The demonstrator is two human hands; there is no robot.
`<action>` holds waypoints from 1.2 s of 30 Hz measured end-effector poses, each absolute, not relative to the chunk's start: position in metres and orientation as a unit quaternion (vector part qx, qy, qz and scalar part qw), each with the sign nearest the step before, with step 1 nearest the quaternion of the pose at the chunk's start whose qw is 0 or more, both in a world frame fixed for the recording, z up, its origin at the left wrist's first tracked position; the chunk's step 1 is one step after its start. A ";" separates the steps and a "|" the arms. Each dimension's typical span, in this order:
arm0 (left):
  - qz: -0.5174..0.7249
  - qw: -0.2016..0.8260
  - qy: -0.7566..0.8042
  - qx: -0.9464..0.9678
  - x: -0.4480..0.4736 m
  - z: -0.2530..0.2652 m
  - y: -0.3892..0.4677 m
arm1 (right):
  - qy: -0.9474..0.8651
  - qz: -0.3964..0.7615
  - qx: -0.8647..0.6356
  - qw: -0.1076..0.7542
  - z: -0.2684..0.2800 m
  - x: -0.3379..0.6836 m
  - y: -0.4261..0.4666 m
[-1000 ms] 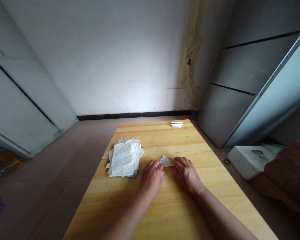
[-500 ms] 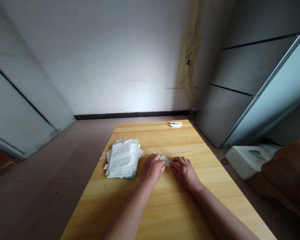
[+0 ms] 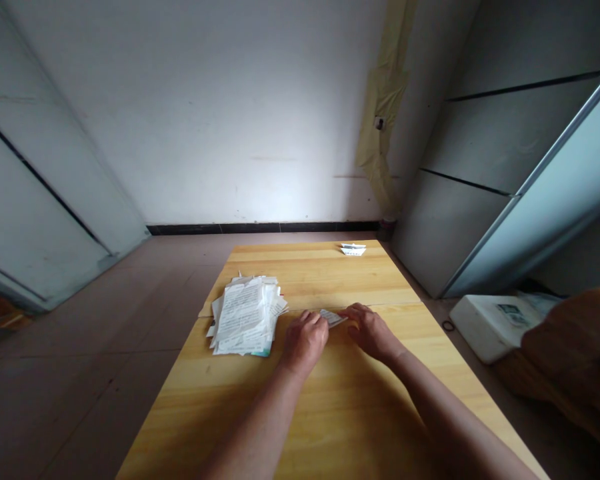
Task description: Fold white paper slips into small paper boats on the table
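Note:
A small folded piece of printed paper (image 3: pixel 333 319) lies between my two hands over the middle of the table. My left hand (image 3: pixel 305 340) has its fingers curled in and grips the paper's left end. At the right tip of the paper are the bent fingers of my right hand (image 3: pixel 373 331), holding that corner; its thumb sits a little lower, toward me. To the left of my left hand is a loose stack of printed paper sheets (image 3: pixel 243 317). A small folded paper boat (image 3: pixel 353 250) stands near the far right edge of the table.
The wooden table (image 3: pixel 325 427) has a seam across it just beyond my hands. Past its far edge is a white wall (image 3: pixel 260 133). On the right stand a grey cabinet (image 3: pixel 450 220) and a white box (image 3: pixel 487 327) beside the table.
The folded paper has turned, its right tip now pointing farther from me. My right hand has shifted slightly forward and its thumb has come apart from the fingers. My left hand stays nearly in place.

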State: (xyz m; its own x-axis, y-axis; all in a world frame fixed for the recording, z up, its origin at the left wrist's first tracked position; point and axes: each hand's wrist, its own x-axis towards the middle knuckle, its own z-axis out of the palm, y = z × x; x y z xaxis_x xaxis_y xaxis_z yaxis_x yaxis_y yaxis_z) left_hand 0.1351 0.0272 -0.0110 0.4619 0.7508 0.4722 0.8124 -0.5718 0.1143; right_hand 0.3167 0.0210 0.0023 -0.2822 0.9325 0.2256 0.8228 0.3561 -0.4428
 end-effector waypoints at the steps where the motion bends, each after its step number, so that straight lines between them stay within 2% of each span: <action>1: -0.242 0.068 -0.462 -0.851 0.136 -0.011 0.027 | -0.787 0.129 -0.560 0.226 0.005 0.316 0.023; 10: -0.242 0.116 -0.478 -0.836 0.137 -0.013 0.028 | -0.718 0.114 -0.629 0.277 -0.004 0.302 0.028; 14: -0.263 0.131 -0.475 -0.830 0.136 -0.011 0.027 | -0.674 0.110 -0.653 0.327 -0.008 0.290 0.025; 21: -0.272 0.119 -0.480 -0.825 0.135 -0.007 0.023 | -0.626 0.234 -0.617 0.415 -0.004 0.272 0.021; 27: -0.289 0.107 -0.473 -0.825 0.135 -0.007 0.020 | -0.570 0.269 -0.622 0.465 -0.002 0.265 0.021; 33: -0.289 0.103 -0.473 -0.826 0.136 -0.009 0.021 | -0.577 0.216 -0.617 0.490 -0.007 0.264 0.024; 36: -0.285 0.102 -0.484 -0.821 0.136 -0.008 0.020 | -0.605 0.170 -0.616 0.475 -0.007 0.262 0.022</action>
